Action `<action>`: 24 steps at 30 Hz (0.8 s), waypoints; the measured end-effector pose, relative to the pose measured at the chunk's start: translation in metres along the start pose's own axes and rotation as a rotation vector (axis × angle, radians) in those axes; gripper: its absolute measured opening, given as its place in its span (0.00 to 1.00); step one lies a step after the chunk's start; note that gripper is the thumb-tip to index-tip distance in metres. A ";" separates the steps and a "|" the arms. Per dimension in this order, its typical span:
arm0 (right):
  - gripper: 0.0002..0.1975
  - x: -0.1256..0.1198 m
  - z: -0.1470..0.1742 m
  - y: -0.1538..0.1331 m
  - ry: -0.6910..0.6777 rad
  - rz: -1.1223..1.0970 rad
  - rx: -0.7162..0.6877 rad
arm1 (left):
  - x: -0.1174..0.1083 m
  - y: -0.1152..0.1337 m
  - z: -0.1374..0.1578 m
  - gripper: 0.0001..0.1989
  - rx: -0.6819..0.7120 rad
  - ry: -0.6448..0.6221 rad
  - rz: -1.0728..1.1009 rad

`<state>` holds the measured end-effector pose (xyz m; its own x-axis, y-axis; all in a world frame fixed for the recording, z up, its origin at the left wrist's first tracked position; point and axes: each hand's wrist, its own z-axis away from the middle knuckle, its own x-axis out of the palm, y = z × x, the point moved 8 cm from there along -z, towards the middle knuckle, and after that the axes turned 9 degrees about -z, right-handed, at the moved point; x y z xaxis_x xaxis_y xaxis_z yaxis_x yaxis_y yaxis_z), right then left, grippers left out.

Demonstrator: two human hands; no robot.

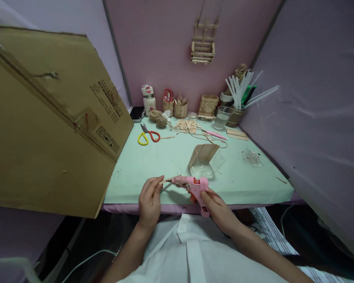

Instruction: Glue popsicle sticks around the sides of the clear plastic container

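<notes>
My right hand (214,202) is wrapped round the handle of a pink hot glue gun (198,188), whose front part is crusted with residue. The gun's nozzle points left, toward my left hand (151,196). Between the thumb and fingers of that hand is a small wooden stick (164,181), its end at or very near the nozzle tip; whether they touch I cannot tell. Just beyond the gun, a small clear plastic box (201,169) stands on the table, with a panel of wooden sticks (203,152) upright at its back.
Scissors (147,135), twine (159,118), loose wooden sticks (187,125) and a pink pen (216,135) lie farther back. A cup of liquid (222,118) and a holder (237,115) of glue sticks stand back right. A large cardboard sheet (56,122) leans at the left.
</notes>
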<state>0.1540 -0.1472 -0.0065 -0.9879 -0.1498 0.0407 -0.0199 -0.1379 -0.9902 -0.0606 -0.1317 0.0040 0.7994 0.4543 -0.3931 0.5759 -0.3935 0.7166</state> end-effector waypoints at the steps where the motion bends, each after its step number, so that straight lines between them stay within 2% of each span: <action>1: 0.30 0.000 0.000 -0.001 -0.002 -0.003 -0.004 | 0.000 0.000 0.000 0.12 -0.001 0.000 0.000; 15: 0.31 -0.013 0.002 0.007 0.082 -0.002 0.026 | -0.002 0.004 -0.001 0.12 0.023 0.004 -0.017; 24: 0.30 -0.011 0.001 0.003 0.081 0.010 0.021 | -0.003 0.006 -0.002 0.12 0.020 0.012 -0.017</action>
<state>0.1652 -0.1467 -0.0093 -0.9973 -0.0713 0.0186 -0.0071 -0.1575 -0.9875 -0.0598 -0.1333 0.0105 0.7873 0.4708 -0.3982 0.5931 -0.4017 0.6977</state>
